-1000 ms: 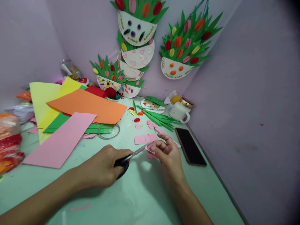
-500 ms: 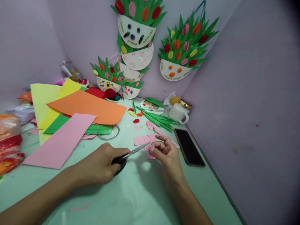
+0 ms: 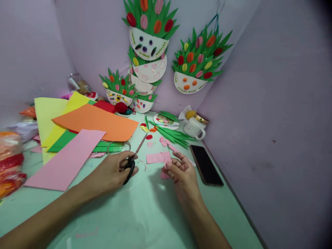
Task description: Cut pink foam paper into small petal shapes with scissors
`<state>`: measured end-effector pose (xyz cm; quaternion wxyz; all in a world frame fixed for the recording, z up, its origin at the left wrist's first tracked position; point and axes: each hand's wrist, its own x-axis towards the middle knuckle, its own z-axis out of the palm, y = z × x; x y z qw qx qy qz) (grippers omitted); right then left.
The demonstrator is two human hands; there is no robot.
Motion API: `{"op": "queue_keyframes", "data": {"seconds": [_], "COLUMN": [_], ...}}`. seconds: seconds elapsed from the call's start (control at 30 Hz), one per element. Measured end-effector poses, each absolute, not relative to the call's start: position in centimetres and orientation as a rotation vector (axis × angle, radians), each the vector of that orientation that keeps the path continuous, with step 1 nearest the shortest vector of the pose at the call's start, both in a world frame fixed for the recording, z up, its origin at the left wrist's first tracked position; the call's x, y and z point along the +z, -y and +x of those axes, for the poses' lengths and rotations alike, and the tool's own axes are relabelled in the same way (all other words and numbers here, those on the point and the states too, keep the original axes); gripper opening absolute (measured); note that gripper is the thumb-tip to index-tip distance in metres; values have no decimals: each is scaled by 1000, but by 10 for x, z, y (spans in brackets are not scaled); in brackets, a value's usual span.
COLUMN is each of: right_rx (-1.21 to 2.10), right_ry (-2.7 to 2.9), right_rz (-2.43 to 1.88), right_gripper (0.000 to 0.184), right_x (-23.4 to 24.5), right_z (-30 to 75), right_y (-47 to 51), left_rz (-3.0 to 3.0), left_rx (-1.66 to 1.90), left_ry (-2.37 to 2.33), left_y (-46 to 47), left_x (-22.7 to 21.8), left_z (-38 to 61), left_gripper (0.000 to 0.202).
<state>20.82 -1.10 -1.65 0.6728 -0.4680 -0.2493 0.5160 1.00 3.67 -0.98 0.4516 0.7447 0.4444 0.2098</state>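
The left hand (image 3: 110,173) is gripping the black-handled steel scissors (image 3: 132,160), blades pointing away toward the orange paper sheet (image 3: 95,121). The right hand (image 3: 181,173) is pinching a small pink paper cutout (image 3: 166,158) above the pale green table (image 3: 145,214), near the black phone (image 3: 205,165)

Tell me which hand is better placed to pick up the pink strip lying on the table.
Right, probably. The right hand sits just beside the pink strip, pinching only a small pink cutout. The left hand is occupied gripping the scissors.
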Motion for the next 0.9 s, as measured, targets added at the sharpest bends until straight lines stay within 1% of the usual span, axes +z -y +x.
{"op": "queue_keyframes", "data": {"seconds": [0.13,0.27,0.37,0.6,0.9], "right_rx": [1158,1183,1229,1326,1353], "right_ry": [575,549,501,414,406], "right_rz": [-1081,-1030,-992,-952,-942], "right_gripper": [46,44,45,47,47], "right_x": [-19,-21,-21,-19,-19], "right_z": [206,201,196,187,185], "right_y": [12,14,17,20,23], "left_rz": [1951,2059,2134,2270,2293], "left_rx": [408,304,269,347,381], "left_ry": [-1104,-1096,-1110,-1068,-1054], "left_y": [-27,-12,-4,0,0], "left_x": [-7,-1,2,-6,-10], "left_z": [15,21,26,27,26], "left_gripper": [31,24,24,19,25]}}
